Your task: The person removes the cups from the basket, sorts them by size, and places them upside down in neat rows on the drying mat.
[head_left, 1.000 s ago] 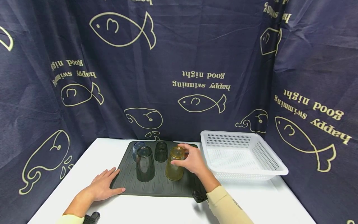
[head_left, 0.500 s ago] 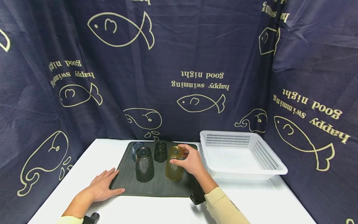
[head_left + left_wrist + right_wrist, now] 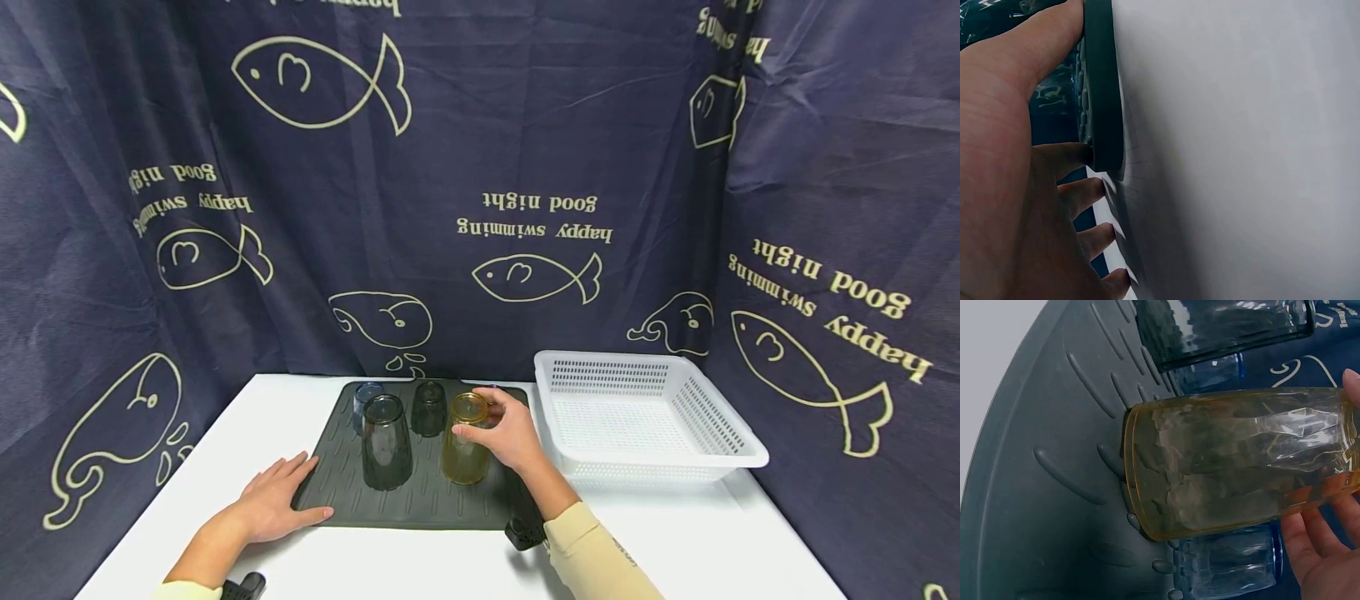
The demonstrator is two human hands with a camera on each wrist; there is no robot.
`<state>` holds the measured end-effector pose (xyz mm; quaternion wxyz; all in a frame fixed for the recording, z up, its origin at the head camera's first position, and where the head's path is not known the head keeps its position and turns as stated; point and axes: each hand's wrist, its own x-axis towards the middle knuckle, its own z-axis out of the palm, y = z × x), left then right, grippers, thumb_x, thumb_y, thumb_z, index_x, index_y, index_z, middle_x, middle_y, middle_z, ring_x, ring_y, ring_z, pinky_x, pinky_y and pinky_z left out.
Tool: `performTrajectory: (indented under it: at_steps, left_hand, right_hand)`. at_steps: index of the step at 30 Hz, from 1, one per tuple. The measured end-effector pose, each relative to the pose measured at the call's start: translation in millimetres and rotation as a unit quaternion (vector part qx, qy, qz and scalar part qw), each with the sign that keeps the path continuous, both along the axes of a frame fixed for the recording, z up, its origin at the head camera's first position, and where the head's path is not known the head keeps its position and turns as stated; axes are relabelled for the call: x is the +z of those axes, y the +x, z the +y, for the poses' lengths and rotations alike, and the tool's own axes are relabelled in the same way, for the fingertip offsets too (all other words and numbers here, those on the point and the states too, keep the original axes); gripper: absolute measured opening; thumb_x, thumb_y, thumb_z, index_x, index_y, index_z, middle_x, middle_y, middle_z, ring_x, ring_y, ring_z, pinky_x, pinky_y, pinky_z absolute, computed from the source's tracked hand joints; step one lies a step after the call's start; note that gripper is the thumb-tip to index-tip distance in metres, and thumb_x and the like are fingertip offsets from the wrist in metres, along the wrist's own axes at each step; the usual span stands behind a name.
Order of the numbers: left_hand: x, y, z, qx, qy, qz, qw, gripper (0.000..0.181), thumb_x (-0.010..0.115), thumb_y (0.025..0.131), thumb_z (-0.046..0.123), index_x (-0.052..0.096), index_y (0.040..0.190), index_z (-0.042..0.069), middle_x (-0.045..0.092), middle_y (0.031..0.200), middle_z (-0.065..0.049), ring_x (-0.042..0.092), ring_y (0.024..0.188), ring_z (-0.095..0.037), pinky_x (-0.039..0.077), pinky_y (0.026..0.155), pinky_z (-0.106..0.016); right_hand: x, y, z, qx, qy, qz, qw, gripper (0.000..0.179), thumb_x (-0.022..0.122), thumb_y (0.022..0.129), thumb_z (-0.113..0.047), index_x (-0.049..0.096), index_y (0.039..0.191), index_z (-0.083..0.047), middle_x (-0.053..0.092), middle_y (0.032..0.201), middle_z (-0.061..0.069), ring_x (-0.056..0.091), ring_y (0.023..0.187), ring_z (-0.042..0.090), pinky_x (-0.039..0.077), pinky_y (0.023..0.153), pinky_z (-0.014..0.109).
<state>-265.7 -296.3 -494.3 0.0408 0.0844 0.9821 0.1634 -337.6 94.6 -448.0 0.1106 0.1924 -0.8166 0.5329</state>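
An amber glass (image 3: 462, 458) stands upside down on the dark grey ribbed drying mat (image 3: 420, 510). My right hand (image 3: 513, 435) grips it near its upturned base, thumb on one side and fingers on the other. In the right wrist view its rim (image 3: 1132, 475) sits at the mat's surface. Left of it stand a tall dark grey glass (image 3: 387, 454), a small dark glass (image 3: 429, 412) and a blue glass (image 3: 362, 408). Another blue glass (image 3: 1232, 562) is mostly hidden behind my right hand. My left hand (image 3: 272, 504) rests with spread fingers at the mat's front left corner.
A white perforated plastic basket (image 3: 652, 462) stands on the white table (image 3: 420, 567), right of the mat. A dark blue curtain (image 3: 525, 333) with fish prints surrounds the table's back and sides.
The view has shifted slightly. My right hand keeps its grip on the amber glass, which has hardly moved, and my left hand stays where it was.
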Motion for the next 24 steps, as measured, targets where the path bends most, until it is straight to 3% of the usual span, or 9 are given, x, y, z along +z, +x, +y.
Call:
performTrajectory:
  at_steps: [11,24]
  left_hand:
    - [0.6,0.2,1.4,0.000,-0.001,0.005,1.0000,0.101,0.071,0.084,0.066,0.043,0.150,-0.005,0.038,0.156,-0.034,0.030,0.142,-0.064,0.023,0.110,-0.081]
    - [-0.9,-0.2,1.6,0.003,-0.003,0.007,1.0000,0.102,0.073,0.082,0.066,0.044,0.150,-0.005,0.038,0.155,-0.035,0.030,0.141,-0.065,0.023,0.110,-0.082]
  right_hand:
    - [-9.5,2.0,-5,-0.026,-0.020,-0.010,0.9994,0.063,0.092,0.077,-0.033,0.066,0.133,-0.019,0.073,0.113,0.000,0.069,0.098,0.014,0.058,0.090,0.027]
    - [-20.3,4.6,-14,-0.062,-0.050,0.022,0.9966,0.062,0.093,0.075,-0.029,0.067,0.130,-0.018,0.069,0.114,-0.001,0.066,0.099,0.014,0.055,0.089,0.027]
